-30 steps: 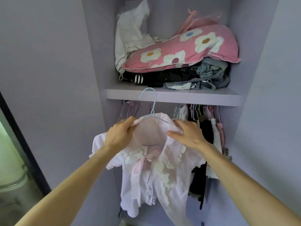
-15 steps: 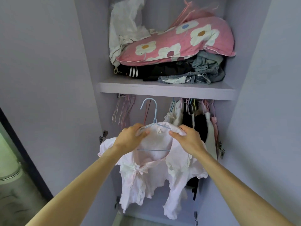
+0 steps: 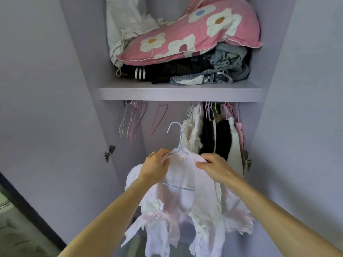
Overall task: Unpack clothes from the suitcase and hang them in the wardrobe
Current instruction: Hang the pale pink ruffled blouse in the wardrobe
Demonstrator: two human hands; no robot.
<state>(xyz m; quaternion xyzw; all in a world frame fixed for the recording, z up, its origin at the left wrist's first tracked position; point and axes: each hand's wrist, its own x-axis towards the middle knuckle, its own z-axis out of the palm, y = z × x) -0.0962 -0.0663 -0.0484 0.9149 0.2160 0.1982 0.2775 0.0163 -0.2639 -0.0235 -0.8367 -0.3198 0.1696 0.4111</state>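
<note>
Both hands pinch the pale blouse (image 3: 187,201) on one blue hanger (image 3: 179,138): left hand (image 3: 156,168), right hand (image 3: 216,168). It sits below the shelf (image 3: 181,93); hung garments (image 3: 213,134) crowd the right end, empty hangers (image 3: 132,120) the left.

A: The blouse (image 3: 187,201) at the lower middle of the frame looks like thin matt cotton, pale pink, with rough lace frills and a small satin bow that shines slightly.

B: And the hanger (image 3: 179,138) inside it?

A: Thin wire with a smooth, pale blue coating, a little glossy. The empty hangers (image 3: 132,119) at the centre left look the same, in pink and white.

B: The shelf (image 3: 181,93)?

A: Smooth, matt lilac board, like the wardrobe walls (image 3: 55,89). On it, a pink flowered cotton pillow (image 3: 193,34), matt; faded coarse denim (image 3: 222,71) at the upper right; black knit cloth with white stripes (image 3: 141,73).
</note>
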